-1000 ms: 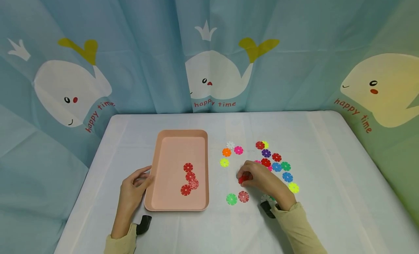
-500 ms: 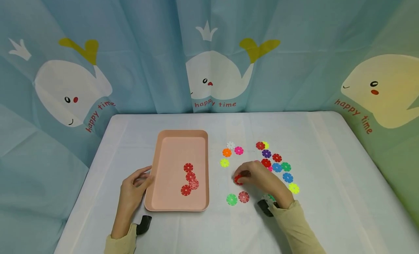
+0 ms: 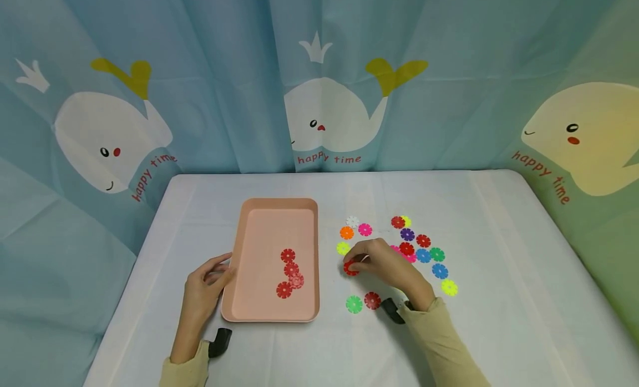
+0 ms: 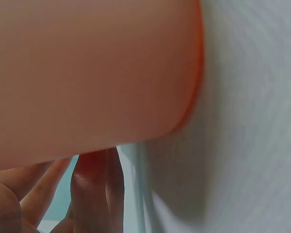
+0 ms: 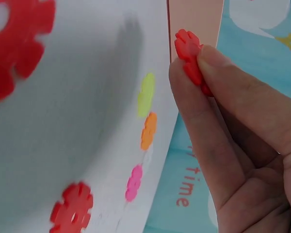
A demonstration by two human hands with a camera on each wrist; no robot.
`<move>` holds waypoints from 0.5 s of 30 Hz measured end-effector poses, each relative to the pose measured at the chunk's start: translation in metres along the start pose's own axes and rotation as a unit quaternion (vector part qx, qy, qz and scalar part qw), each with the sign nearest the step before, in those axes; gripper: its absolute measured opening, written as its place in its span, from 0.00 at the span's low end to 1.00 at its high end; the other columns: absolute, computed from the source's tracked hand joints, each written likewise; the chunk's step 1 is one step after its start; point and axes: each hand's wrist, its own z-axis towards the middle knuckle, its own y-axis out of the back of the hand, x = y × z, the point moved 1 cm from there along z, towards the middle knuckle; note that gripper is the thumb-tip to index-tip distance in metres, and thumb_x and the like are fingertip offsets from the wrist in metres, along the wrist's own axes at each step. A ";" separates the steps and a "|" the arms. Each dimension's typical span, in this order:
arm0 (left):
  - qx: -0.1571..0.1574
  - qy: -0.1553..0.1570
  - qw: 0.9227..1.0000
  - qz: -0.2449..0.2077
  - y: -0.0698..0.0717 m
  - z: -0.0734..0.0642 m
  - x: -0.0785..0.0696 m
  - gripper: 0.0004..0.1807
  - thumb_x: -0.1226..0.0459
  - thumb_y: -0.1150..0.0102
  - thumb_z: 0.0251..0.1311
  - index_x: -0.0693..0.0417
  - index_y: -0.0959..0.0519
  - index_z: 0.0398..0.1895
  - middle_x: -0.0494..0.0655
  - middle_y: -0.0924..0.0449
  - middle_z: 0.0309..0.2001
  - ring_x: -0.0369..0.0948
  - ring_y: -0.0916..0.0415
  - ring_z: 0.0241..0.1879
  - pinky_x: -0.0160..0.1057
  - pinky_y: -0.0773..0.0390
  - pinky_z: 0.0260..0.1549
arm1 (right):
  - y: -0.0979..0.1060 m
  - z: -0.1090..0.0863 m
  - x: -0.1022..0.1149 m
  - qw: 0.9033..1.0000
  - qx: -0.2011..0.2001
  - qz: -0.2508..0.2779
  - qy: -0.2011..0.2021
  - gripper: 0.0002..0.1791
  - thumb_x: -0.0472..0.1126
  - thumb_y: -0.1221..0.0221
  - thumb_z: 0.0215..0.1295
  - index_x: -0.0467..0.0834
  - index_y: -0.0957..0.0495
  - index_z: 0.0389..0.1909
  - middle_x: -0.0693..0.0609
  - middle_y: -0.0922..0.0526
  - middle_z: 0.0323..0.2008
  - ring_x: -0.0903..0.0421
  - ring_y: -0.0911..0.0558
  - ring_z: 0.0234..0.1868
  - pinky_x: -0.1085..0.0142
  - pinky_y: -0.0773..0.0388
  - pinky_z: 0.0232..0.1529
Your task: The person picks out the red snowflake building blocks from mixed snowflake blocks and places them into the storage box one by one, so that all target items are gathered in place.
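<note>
My right hand pinches a red flower-shaped plastic disc between thumb and fingers, over the table just right of the tray. At the left side of the pink tray, my left hand holds the edge, thumb at the rim and bent fingers against the outer wall. Several red discs, one paler, lie in the tray, including a red disc. A green disc and another red disc lie below my right hand.
Left of the scattered group are yellow, orange, pink and white discs. Farther right lie purple, blue, green and yellow discs. A whale-print curtain hangs behind the table.
My right hand has moved left toward the tray, carrying the pinched red disc. My left hand and the tray stay in place.
</note>
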 end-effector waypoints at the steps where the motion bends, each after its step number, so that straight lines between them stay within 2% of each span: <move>1: 0.000 -0.001 1.000 0.001 0.000 0.000 0.000 0.22 0.63 0.35 0.64 0.55 0.21 0.61 0.59 0.17 0.49 0.27 0.21 0.39 0.22 0.24 0.38 | -0.001 0.002 0.001 1.000 0.002 0.001 0.002 0.07 0.33 0.31 0.58 0.42 0.13 0.38 0.55 0.13 0.35 0.62 0.17 0.37 0.68 0.17 0.43; 10: 0.004 0.004 1.000 0.009 0.002 0.000 0.000 0.23 0.61 0.35 0.65 0.56 0.22 0.62 0.58 0.18 0.50 0.28 0.20 0.40 0.22 0.24 0.38 | -0.005 0.017 0.013 1.000 -0.001 -0.007 0.024 0.06 0.33 0.32 0.59 0.42 0.12 0.38 0.55 0.13 0.36 0.61 0.16 0.37 0.66 0.17 0.44; 15: 0.004 0.006 1.000 0.012 0.001 0.000 0.000 0.23 0.61 0.36 0.65 0.55 0.22 0.62 0.57 0.18 0.50 0.29 0.20 0.41 0.22 0.24 0.39 | -0.005 0.022 0.021 1.000 -0.003 0.001 0.030 0.07 0.33 0.32 0.59 0.42 0.12 0.39 0.55 0.12 0.36 0.62 0.17 0.36 0.69 0.17 0.43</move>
